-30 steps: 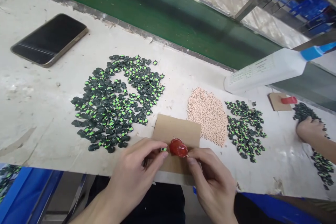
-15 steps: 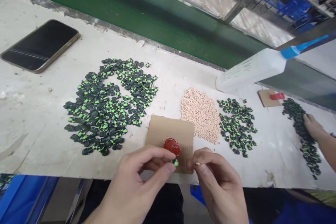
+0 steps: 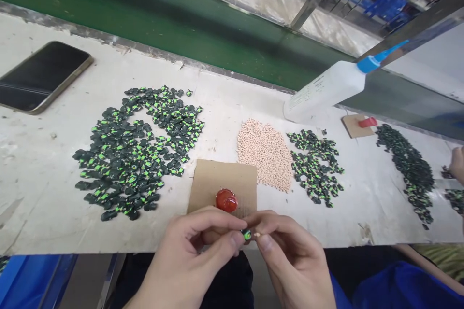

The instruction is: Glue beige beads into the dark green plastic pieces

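Between thumb and fingertips, my left hand (image 3: 203,251) pinches a small black-and-green piece (image 3: 247,234). My right hand (image 3: 290,256) is closed on a tiny beige bead-like piece (image 3: 257,234), held close beside the green face of the other; whether the two touch I cannot tell. Just beyond my fingers lies a cardboard square (image 3: 206,183) bearing a red, glossy cap-like dish (image 3: 226,200). Past it spreads a pile of tiny beige pieces (image 3: 264,154). Black-and-green pieces lie heaped in a large pile (image 3: 134,154) at left and a smaller pile (image 3: 319,169) at right.
A phone (image 3: 43,75) lies at the far left. A white bottle with a blue nozzle (image 3: 326,89) stands at the back. Farther right are another cardboard piece with a red cap (image 3: 355,126), a dark pile (image 3: 406,169) and another person's hand (image 3: 458,164).
My hands have come together, bringing the beige piece beside the black-and-green one. The camera view has shifted somewhat to the right. The other person's hand has moved off the dark pile.
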`<action>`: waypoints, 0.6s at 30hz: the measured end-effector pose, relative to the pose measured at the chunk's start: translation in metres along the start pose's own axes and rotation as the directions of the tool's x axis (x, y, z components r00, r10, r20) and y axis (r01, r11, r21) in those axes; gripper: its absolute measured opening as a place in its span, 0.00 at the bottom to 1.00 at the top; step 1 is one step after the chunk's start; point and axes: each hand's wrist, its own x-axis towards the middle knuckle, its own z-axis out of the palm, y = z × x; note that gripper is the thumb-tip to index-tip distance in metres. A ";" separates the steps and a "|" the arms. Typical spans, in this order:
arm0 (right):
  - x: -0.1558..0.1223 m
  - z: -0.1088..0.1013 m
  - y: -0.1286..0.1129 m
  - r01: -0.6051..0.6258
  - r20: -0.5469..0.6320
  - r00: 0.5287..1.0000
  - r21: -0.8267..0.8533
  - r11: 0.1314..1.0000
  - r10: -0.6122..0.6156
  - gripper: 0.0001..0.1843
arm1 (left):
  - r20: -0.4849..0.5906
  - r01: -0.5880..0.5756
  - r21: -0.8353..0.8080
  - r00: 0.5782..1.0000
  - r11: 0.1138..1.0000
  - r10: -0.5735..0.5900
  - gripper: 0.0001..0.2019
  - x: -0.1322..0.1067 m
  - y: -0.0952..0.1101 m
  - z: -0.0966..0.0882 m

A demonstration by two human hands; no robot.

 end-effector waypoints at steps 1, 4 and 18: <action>-0.001 0.002 -0.001 -0.010 -0.026 1.000 -0.008 1.000 0.010 0.03 | 0.003 -0.001 -0.006 1.000 1.000 0.001 0.06 0.000 0.000 0.000; -0.001 0.007 -0.003 -0.025 -0.067 0.998 -0.047 0.999 0.022 0.04 | 0.014 -0.009 -0.013 1.000 1.000 0.009 0.07 0.001 0.002 0.001; 0.015 -0.014 -0.003 0.095 0.196 0.979 -0.231 0.968 -0.049 0.12 | -0.165 0.096 -0.029 0.981 0.995 -0.099 0.02 -0.004 0.009 0.009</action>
